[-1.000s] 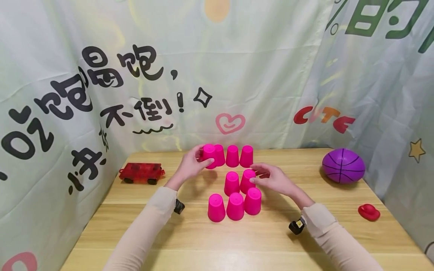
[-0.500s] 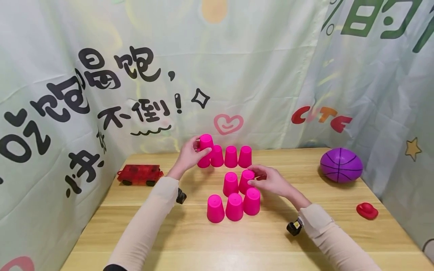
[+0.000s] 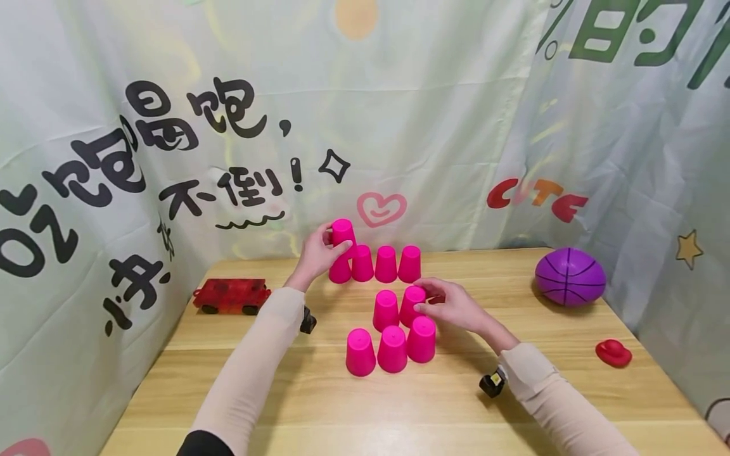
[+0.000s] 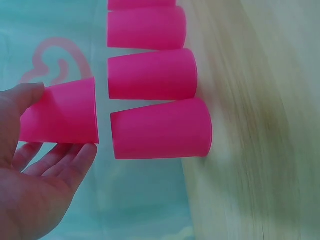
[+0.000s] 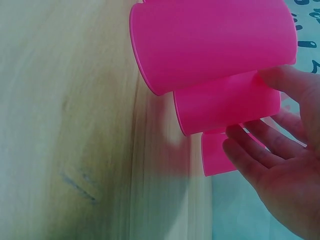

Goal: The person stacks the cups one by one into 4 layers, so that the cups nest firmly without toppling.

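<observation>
My left hand (image 3: 319,254) grips an upturned pink plastic cup (image 3: 343,233), thumb on one side and fingers on the other. This cup hangs above the left end of the back row, over the leftmost cup (image 3: 339,271); a gap shows between its rim and the row's tops in the left wrist view. My right hand (image 3: 456,305) holds the right cup (image 5: 230,102) of the middle pair between thumb and fingers. The pair's other cup (image 3: 386,311) stands at its left. Nearer me is a front row of three upturned cups (image 3: 392,349).
A red toy car (image 3: 230,296) is on the left side of the wooden table (image 3: 342,418). At the right lie a purple ball (image 3: 570,277) and a small red hat-shaped thing (image 3: 613,353). A printed cloth (image 3: 445,139) hangs behind and along the sides.
My left hand has raised its cup from the back row's left end. A standing cup now shows beneath it. The right hand stays at the middle pair; the head view drifts slightly.
</observation>
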Available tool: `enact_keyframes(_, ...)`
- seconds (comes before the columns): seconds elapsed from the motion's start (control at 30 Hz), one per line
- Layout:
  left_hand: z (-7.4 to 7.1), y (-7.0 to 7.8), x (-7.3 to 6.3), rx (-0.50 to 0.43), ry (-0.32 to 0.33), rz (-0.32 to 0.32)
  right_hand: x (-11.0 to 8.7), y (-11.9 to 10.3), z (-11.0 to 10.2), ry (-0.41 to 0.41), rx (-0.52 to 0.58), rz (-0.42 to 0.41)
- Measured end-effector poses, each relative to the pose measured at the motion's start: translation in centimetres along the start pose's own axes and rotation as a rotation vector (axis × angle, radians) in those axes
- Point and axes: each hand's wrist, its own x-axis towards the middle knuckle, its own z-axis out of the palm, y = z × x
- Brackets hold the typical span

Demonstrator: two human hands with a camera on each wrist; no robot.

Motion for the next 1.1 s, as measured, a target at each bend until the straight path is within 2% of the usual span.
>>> enact_keyframes(0.37, 0.3, -0.5, 0.7, 0.019, 0.011, -0.041, 0.0, -0.2, 0.1, 0.004, 0.013, -0.005)
enact_keyframes(1.1, 0.8, -0.6, 1.5, 0.061, 0.001, -0.054, 0.3, -1.0, -0.1, 0.041, 0.004, -0.002)
